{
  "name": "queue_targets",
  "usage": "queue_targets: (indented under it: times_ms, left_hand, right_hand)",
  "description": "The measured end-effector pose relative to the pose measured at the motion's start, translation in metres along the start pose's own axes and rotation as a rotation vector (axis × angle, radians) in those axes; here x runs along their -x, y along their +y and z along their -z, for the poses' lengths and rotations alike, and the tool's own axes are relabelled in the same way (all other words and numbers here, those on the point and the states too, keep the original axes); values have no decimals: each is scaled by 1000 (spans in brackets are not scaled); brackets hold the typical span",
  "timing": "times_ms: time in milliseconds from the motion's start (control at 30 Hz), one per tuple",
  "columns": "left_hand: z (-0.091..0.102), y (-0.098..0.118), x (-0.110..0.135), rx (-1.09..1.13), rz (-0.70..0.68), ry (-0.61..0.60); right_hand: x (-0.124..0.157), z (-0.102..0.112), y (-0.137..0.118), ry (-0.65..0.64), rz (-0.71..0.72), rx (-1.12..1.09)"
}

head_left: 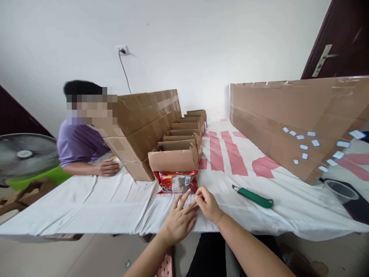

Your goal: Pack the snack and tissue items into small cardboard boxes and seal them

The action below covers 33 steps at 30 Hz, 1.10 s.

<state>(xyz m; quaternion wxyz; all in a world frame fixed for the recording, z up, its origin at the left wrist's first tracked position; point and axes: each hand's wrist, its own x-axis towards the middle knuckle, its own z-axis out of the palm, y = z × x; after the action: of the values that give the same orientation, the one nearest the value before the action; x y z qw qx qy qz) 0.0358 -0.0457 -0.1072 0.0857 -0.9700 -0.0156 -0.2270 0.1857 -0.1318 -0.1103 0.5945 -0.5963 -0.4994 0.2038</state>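
Observation:
My left hand [181,217] is over the white cloth at the table's front edge, its fingers spread and pointing at a red food packet [176,182]. Close beside it, my right hand [208,204] is closed in a pinch that meets the left fingers. Whatever the pinch holds, if anything, is too small to make out. The packet has a clear window and a white barcode label. It rests against the front of a small open cardboard box [173,160], first in a row of several running back to the wall. Right of my hands lies a green utility knife [255,197], its tip pointing left.
Tall cardboard panels flank the row, one left [150,127] and one right [273,115] bearing several small white labels. A clear plastic cup [340,190] is at the right on a dark flat object. Across the left panel, another person in a purple shirt [79,140] leans on the table.

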Motion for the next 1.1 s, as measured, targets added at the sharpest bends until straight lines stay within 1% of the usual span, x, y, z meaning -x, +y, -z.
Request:
queue_targets:
  times_ms: [200,367,433,500,567,600,667,733,833,900,933,1033,1067,1100]
  left_hand:
    - [1,-3,-3,14,-24,13]
    - [-3,-13,-1,-17,-86,-7]
    - [-6,-16,1,0,-83,-2]
    - [-7,-19,2,25,-57,-12]
    - [-8,-20,3,56,-10,-25]
    - [-8,-20,3,71,16,-29]
    - [-9,-20,3,96,58,-29]
    - [-10,-20,4,109,77,-28]
    - [-12,-20,4,108,88,-29]
    - [-12,-20,3,107,89,-32]
    - [-11,-21,3,107,87,-33]
    - [-10,-21,1,108,75,-28]
    - [-9,-21,0,107,71,-23]
    - [-8,-21,-1,106,67,-19]
  right_hand:
    - [-2,1,1,37,-11,143]
    - [-5,-3,-4,20,-48,292]
    - [-3,-7,-8,13,-65,351]
    - [6,-8,-14,-14,-49,424]
    - [21,-1,-22,-103,25,546]
    - [31,7,-27,-160,73,618]
    - [55,35,-34,-245,153,754]
    - [81,74,-39,-249,170,845]
    - [117,138,-43,-216,93,936]
    - [139,171,-45,-172,40,931]
    - [150,184,-45,-138,28,905]
    - [181,208,-39,-3,6,796]
    - [192,213,-32,54,-30,766]
    - [203,218,-21,127,-107,738]
